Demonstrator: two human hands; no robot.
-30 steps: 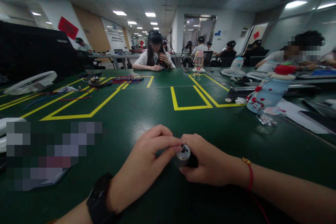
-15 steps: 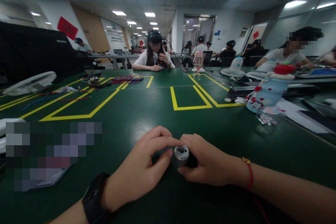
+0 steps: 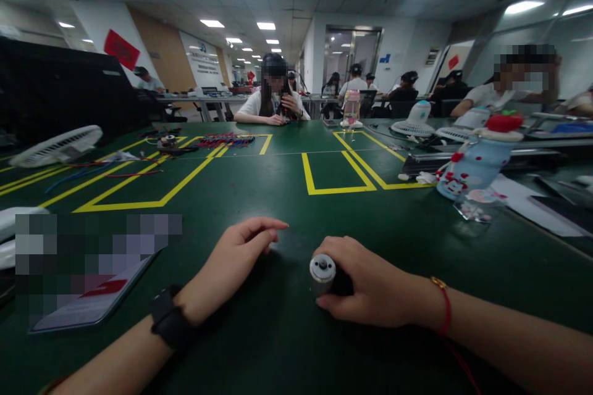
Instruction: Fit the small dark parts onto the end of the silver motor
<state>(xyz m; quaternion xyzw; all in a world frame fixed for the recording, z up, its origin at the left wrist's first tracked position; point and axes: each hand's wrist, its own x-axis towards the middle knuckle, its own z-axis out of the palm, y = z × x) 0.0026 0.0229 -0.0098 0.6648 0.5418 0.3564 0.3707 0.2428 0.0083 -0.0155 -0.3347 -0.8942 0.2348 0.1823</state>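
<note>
A small silver metal cylinder (image 3: 322,271) stands upright on the green table (image 3: 259,345), its round top showing a dark centre and small holes. My right hand (image 3: 359,284) is wrapped round its right side, the thumb at the near side and the fingers behind. To the left of the cylinder, apart from it, my left hand (image 3: 241,253) hovers or rests over the table with nothing in it; its index finger is stretched out and the thumb lies beneath, a little apart from the other fingertips.
Yellow tape (image 3: 340,190) marks the table. Red and blue wires (image 3: 227,140) lie at the far left. A blue bottle (image 3: 477,163) stands at the right, a flat tablet-like object (image 3: 83,311) lies at the left. A person (image 3: 273,95) sits opposite.
My left hand has let go of the cylinder's top and moved away to the left. My right hand keeps its hold. The person at the right has raised an arm.
</note>
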